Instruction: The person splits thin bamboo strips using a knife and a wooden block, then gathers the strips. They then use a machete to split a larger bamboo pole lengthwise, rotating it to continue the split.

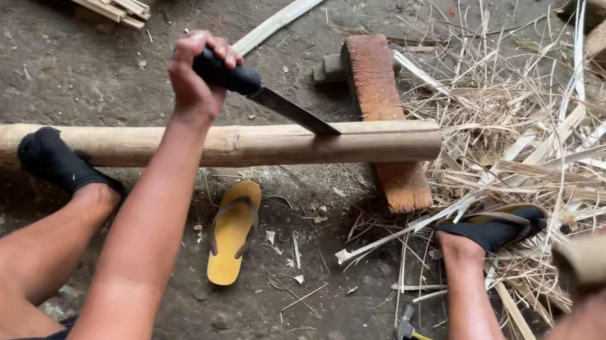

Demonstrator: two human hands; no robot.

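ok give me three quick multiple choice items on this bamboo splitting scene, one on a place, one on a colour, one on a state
1. Where does the far end of the bamboo pole rest?
A. on the reddish wooden block
B. on the hammer
C. on a chair

2. What colour is the loose sandal on the ground?
A. blue
B. yellow
C. white

3. What is the left hand doing?
A. hanging open
B. gripping the knife
C. lying flat on the dirt

Answers: 1 A, the pole's end lies across the block. 2 B, its sole is yellow. 3 B, its fingers wrap the black handle and the blade sits in the pole's end.
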